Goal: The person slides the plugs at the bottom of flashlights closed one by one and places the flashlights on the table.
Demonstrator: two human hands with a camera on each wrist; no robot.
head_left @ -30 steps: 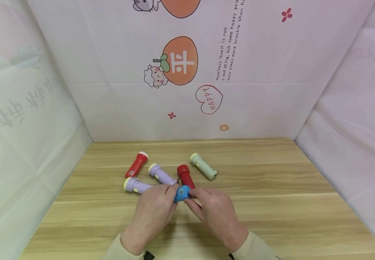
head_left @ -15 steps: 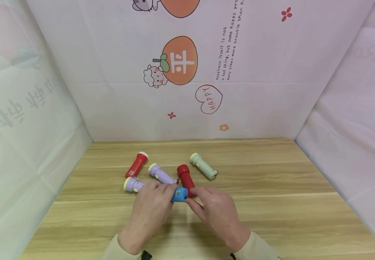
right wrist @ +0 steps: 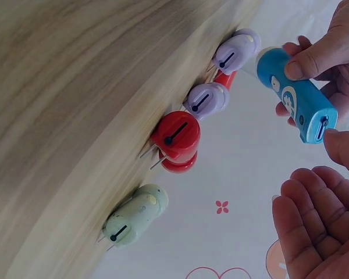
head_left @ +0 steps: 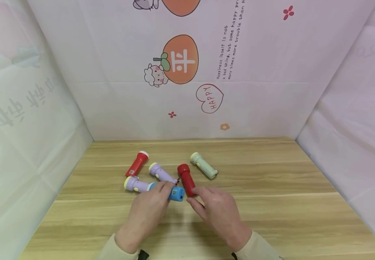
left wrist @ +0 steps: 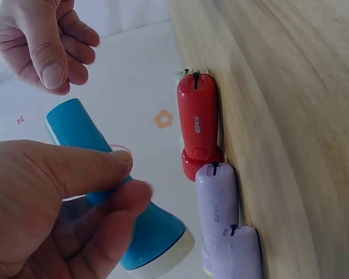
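Observation:
My left hand (head_left: pixel 149 206) holds a blue flashlight (head_left: pixel 176 194) above the table, pinched between thumb and fingers in the left wrist view. Its pale lens end (left wrist: pixel 163 256) points away from my right hand, and its flat tail (right wrist: pixel 321 125) faces it. My right hand (head_left: pixel 218 213) is beside that tail with loosely bent fingers, holding nothing; a small gap shows in the head view. Just beyond the hands lies a red flashlight (head_left: pixel 186 178). Two lilac flashlights, a nearer one (head_left: pixel 138 185) and a farther one (head_left: pixel 162 173), lie on the left.
Another red flashlight (head_left: pixel 137 164), with a white lens end, lies at the back left of the wooden table (head_left: pixel 271 202). A pale green flashlight (head_left: pixel 204 166) lies back right of centre. White printed cloth (head_left: pixel 258 90) walls the table behind and at both sides.
My left hand has drawn the blue flashlight slightly left, away from my right fingers, which were at its tail. More of the red flashlight beyond now shows. The other flashlights stay put.

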